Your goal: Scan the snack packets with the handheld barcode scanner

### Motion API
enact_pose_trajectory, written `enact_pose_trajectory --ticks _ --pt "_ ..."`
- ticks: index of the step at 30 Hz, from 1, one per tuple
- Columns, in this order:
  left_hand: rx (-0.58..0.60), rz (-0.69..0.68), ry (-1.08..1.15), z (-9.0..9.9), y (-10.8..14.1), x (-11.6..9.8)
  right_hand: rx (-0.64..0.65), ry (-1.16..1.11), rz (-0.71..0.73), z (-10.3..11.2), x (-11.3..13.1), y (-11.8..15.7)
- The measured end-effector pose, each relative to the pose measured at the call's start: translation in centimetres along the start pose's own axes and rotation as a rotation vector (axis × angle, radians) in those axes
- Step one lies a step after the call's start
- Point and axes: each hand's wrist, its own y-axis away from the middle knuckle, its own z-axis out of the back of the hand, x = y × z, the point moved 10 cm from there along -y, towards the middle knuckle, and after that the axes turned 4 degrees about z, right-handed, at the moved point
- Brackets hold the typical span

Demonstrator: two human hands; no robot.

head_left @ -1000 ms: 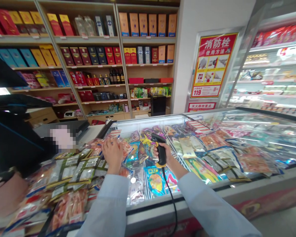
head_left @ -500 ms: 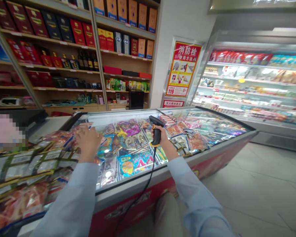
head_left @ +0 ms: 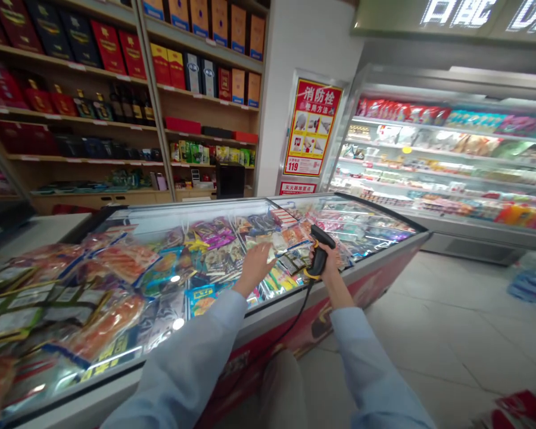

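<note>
My right hand [head_left: 331,262] grips a black barcode scanner [head_left: 318,257] with yellow trim, held above the glass top of a chest freezer [head_left: 232,325]. Its cable [head_left: 300,310] hangs down past the freezer's front edge. Over the middle of the freezer, my left hand [head_left: 255,268] is open, its fingers stretched forward and slightly blurred. Close to its fingertips lie flat packets [head_left: 292,262]; the hand partly covers them, and I cannot tell whether it touches any. Clear packs of reddish meat [head_left: 109,322] are piled on the left part of the glass.
Shelves [head_left: 154,92] of boxes and bottles stand behind the freezer. A red sign [head_left: 312,128] hangs on the pillar. A lit refrigerated display [head_left: 446,149] is at the right, beyond the tiled floor [head_left: 429,322]. A red item [head_left: 524,408] lies at the lower right.
My view has turned right. My left hand has moved right, from the packs on the left to the packets near the scanner. My right hand still holds the scanner, now farther right.
</note>
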Motion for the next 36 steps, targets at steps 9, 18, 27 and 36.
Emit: enact_pose_trajectory --ticks 9,18,27,36 --pt "0.194 -0.041 0.082 -6.4 -0.7 -3.7 -0.047 -0.061 0.02 3.3 -2.2 0.6" --pt "0.188 -0.016 0.032 -6.8 -0.3 -3.1 -0.049 -0.053 0.01 3.4 -2.3 0.6" --pt "0.131 -0.094 0.014 -7.3 -0.3 -3.3 -0.046 -0.027 0.002 2.8 -2.3 0.8" --pt "0.165 -0.057 -0.004 -4.9 -1.1 -2.1 -0.06 0.015 -0.025 1.5 -1.7 0.9"
